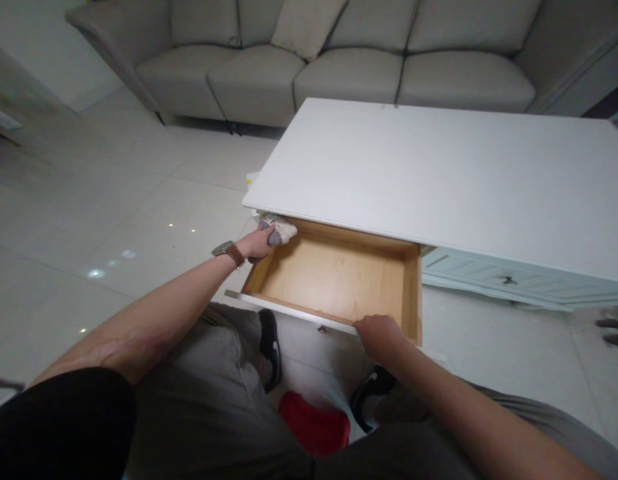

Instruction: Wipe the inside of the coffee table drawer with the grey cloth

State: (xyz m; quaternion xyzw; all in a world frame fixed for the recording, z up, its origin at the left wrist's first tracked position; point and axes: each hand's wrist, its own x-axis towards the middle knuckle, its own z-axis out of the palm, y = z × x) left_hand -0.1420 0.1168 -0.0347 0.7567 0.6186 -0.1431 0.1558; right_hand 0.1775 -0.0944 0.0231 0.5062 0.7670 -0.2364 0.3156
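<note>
Your left hand (259,244) is curled closed around a crumpled grey and off-white fabric cloth (285,231), which sits on the left side wall of an open, pale wooden drawer (333,270), close to the rear corner. A round watch on a brown strap (235,253) circles that wrist. Your right hand (379,337) grips the top edge of the drawer's white front panel, fingers folded over it, to the right of a small dark metal knob (323,329). The drawer juts toward you from under a white rectangular tabletop (429,173). Between your black shoes (271,350) lies a bright red object (316,427), partly hidden by your trousers. Beyond the table stands a long grey padded sofa (349,77).
</note>
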